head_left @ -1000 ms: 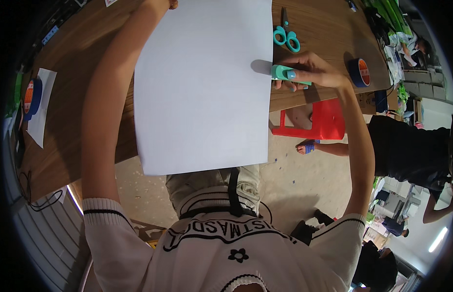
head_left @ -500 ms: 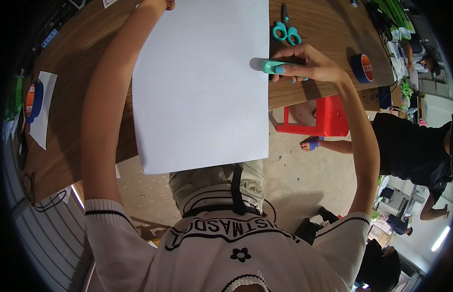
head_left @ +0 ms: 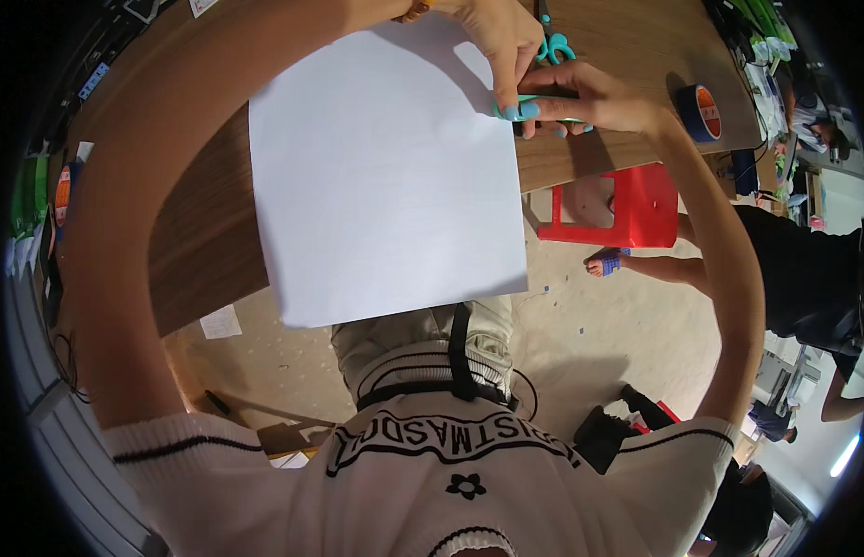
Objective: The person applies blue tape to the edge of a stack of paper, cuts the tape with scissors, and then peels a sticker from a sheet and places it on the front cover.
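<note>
A large white sheet of paper (head_left: 385, 186) lies on the wooden table and overhangs its front edge. My left hand (head_left: 501, 51) reaches across the top of the sheet to its right edge, fingers bent and index fingertip on or beside a mint-green handheld tool; what they grip is hidden. My right hand (head_left: 594, 102) is closed on that tool (head_left: 562, 100), possibly a stapler, at the paper's edge, thumb on top. Teal-handled scissors (head_left: 557, 46) lie just behind both hands, partly covered.
A blue tape roll (head_left: 699, 113) sits right on the wooden table (head_left: 200, 260); another (head_left: 64, 190) lies far left. Below the edge stands a red stool (head_left: 645, 209). A person in black (head_left: 803, 269) is at the right, bare foot near it; others work farther back.
My left hand has swung rightward from the top-left of the sheet to beside my right hand. The green tool and right hand have moved slightly toward the back of the table.
</note>
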The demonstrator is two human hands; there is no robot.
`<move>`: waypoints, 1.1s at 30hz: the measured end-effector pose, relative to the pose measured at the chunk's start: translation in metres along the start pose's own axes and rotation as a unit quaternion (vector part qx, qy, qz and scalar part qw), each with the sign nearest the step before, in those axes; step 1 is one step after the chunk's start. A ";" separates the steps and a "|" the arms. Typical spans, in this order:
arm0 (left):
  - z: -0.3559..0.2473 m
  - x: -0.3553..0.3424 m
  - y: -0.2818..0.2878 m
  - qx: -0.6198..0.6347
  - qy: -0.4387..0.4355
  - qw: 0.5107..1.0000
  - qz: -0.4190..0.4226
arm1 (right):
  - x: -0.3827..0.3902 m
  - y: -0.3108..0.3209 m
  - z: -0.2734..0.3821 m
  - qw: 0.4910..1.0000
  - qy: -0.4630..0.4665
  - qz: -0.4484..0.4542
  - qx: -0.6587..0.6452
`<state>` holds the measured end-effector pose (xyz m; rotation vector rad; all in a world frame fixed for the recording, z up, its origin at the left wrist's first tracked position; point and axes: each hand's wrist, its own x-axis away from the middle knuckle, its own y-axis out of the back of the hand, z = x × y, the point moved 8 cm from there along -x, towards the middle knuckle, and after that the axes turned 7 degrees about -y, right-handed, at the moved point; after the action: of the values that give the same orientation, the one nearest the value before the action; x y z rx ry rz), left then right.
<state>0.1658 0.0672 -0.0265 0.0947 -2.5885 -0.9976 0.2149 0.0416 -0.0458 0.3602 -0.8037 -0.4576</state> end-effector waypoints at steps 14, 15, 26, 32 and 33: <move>-0.118 0.106 -0.094 -0.112 0.012 0.859 -0.500 | 0.023 0.018 -0.003 0.978 -0.037 -0.107 0.175; -0.137 0.099 -0.131 0.025 -0.024 0.890 -0.454 | 0.048 0.034 0.005 0.924 -0.006 -0.244 0.295; -0.075 0.037 -0.240 0.578 0.001 0.567 -0.586 | 0.123 -0.104 -0.021 0.889 0.012 -0.412 -0.201; -0.069 0.056 -0.224 0.521 0.068 0.483 -0.700 | 0.105 -0.144 0.001 0.915 -0.058 -0.289 -0.275; -0.068 0.056 -0.226 0.521 0.070 0.482 -0.701 | 0.100 -0.151 0.002 0.928 -0.060 -0.254 -0.268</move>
<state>0.1222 -0.1559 -0.1122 2.6385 -2.0002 0.6179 0.2356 -0.1377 -0.0553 0.0213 -0.6636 -1.1668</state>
